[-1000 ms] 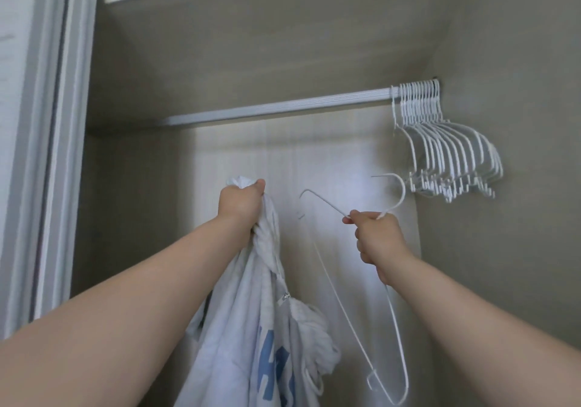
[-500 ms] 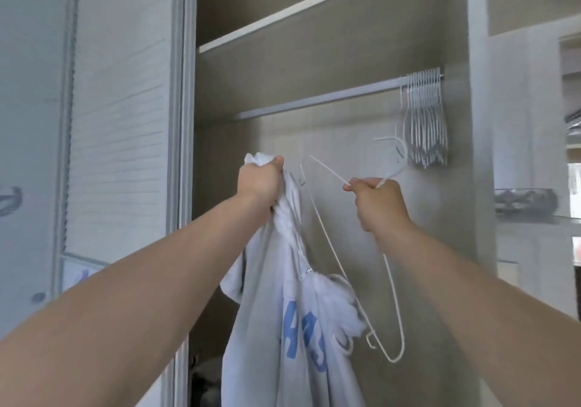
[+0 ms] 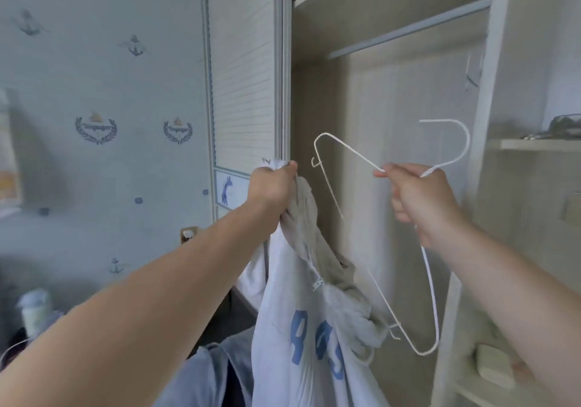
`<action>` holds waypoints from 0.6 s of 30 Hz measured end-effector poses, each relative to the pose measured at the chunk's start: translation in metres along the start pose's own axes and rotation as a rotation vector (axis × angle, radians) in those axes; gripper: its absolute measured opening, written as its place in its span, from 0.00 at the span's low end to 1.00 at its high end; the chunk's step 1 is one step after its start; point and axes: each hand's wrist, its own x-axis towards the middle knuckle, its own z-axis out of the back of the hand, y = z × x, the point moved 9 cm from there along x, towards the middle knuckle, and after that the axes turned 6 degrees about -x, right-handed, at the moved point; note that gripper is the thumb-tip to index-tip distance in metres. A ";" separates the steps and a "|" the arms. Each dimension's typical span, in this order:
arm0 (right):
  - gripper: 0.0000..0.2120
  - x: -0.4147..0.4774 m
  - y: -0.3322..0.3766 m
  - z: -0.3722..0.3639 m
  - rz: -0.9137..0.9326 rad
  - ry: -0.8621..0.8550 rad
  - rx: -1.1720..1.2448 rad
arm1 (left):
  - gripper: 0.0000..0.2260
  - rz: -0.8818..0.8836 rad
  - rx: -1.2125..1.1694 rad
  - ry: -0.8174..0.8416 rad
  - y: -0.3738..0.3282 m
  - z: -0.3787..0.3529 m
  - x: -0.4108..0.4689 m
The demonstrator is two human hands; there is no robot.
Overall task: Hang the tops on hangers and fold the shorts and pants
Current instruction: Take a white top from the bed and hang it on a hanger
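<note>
Left grip [image 3: 270,186] clamps a bunched top [image 3: 301,312]; right grip [image 3: 421,199] beside it pinches a hanger [image 3: 345,148], best slid into the neck.

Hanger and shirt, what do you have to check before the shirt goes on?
1. Left hand grips the top: ok.
2. Right hand holds the hanger by its neck: ok.
3. Top's neck hole open for the hanger: not ok, it is bunched in the fist.
4. Hanger's lower corner free of the cloth: cannot tell.
5. Bare stretch of rail to hang on: ok.
</note>
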 end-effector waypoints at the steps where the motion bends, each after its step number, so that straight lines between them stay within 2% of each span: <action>1: 0.09 -0.016 -0.004 -0.005 -0.021 0.029 0.029 | 0.13 0.008 0.035 -0.032 0.006 0.016 -0.013; 6: 0.11 -0.110 -0.027 -0.031 -0.086 0.176 0.169 | 0.21 0.113 0.131 -0.130 0.055 0.104 -0.075; 10: 0.12 -0.190 -0.062 -0.050 -0.158 0.304 0.187 | 0.13 0.191 0.196 -0.236 0.104 0.181 -0.126; 15: 0.17 -0.292 -0.124 -0.073 -0.343 0.501 0.151 | 0.09 0.301 0.324 -0.297 0.154 0.260 -0.189; 18: 0.18 -0.350 -0.152 -0.094 -0.430 0.655 0.118 | 0.18 0.344 0.380 -0.304 0.168 0.288 -0.220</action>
